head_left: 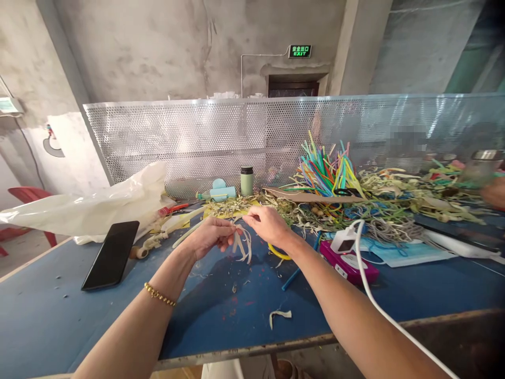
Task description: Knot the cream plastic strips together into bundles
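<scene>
My left hand [211, 237] is closed in a pinch over the blue tabletop. From its fingertips hangs a small bunch of pale, thin strips [247, 251], curling downward. Close beside it, my right hand [268, 225] is also closed, thumb and fingers together at a pale strip end near the left fingertips. What exactly lies between the right fingers is too small to make out. Below the hands, a short white scrap [279, 315] lies on the table. A yellow ring-shaped piece [279, 253] shows partly behind my right wrist.
A black phone [111, 255] lies left, near a white plastic bag [118, 197]. Behind the hands stand a green bottle [246, 182] and colourful pipe-like sticks [327, 168] amid dried strips. On the right, a white cable [366, 287] runs from a magenta box [351, 263].
</scene>
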Demonstrator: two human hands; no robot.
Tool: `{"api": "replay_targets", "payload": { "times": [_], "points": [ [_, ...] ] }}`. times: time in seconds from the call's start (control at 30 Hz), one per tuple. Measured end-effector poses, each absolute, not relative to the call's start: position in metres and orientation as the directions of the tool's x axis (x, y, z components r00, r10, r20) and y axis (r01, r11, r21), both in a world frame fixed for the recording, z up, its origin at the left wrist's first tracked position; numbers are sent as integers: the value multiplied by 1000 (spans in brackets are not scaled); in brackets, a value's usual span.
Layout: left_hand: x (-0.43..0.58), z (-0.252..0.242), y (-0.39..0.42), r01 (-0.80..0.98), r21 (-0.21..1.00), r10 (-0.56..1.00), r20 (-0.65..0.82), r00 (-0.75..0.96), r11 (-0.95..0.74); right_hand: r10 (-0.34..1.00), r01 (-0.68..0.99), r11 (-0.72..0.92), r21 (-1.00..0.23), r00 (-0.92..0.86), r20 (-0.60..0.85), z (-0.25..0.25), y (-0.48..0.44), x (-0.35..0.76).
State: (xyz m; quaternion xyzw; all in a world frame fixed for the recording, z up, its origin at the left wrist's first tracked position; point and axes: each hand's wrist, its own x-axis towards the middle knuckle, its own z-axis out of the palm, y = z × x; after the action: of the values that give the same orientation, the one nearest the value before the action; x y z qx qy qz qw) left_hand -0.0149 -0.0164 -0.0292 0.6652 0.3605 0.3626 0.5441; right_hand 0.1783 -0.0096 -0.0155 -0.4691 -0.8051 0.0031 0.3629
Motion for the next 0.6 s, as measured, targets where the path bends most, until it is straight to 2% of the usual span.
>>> {"api": "replay_targets", "payload": {
  "times": [0.2,0.27,0.43,0.6],
  "points": [
    [-16,-30,-14,86,980,888,121,443,-177,778,617,623,-480,-423,465,-15,-12,178],
    [-15,-31,-14,92,978,895,132,426,-188,776,612,626,-483,-425,467,-16,-12,178],
    [-13,-32,-12,89,970,917,184,354,-228,765,669,626,-402,-425,485,-13,-15,177],
    [-13,-30,-14,60,967,918,212,335,-246,800,616,599,-511,-424,425,-15,-15,177]
  ]
}}
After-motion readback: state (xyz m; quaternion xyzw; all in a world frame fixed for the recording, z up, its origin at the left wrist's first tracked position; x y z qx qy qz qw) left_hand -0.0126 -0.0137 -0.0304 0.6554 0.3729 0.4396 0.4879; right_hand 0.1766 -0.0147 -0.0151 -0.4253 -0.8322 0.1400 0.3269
